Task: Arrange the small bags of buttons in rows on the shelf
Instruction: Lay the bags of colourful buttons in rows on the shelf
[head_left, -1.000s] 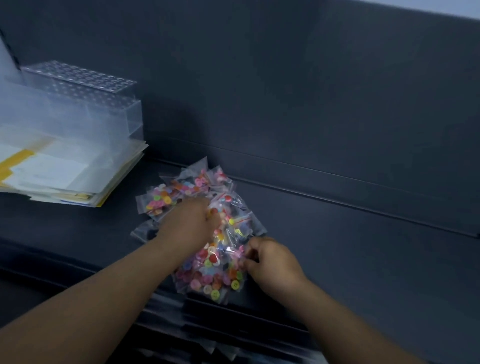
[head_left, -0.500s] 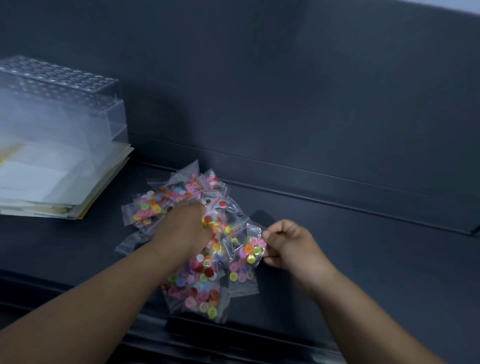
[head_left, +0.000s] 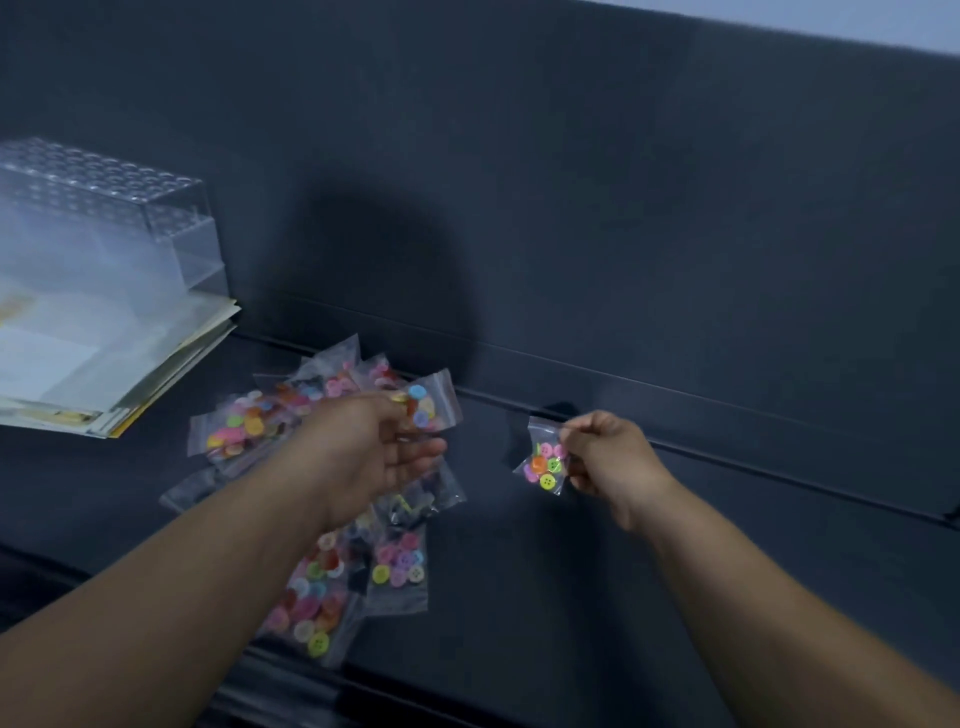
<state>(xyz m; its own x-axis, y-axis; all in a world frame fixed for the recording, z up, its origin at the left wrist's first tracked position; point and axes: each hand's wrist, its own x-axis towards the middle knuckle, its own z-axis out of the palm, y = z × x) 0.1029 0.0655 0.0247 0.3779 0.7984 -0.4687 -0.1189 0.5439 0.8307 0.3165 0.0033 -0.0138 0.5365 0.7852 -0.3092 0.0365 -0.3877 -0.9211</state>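
Both hands are gripping bags: the right hand (head_left: 608, 462) is pinching one small bag (head_left: 545, 466) by its edge, long axis upright, over the bare shelf (head_left: 675, 561), right of the heap (head_left: 322, 587). The left hand (head_left: 374, 447) is hovering over that heap, seemingly pinching another bag (head_left: 431, 402); free shelf is lying nearer the right hand.

Count: 2 hands, left hand (head_left: 374, 447) and right hand (head_left: 608, 457). Button bags: 1 lone bag (head_left: 545, 465) in the right, 1 raised bag (head_left: 428, 400) in the left. The pile (head_left: 311, 592) centre-left overlaps: at least 6, exact number unreadable. 1 clear box (head_left: 104, 218) upper left, 1 paper stack (head_left: 130, 364), 1 shelf (head_left: 675, 571).
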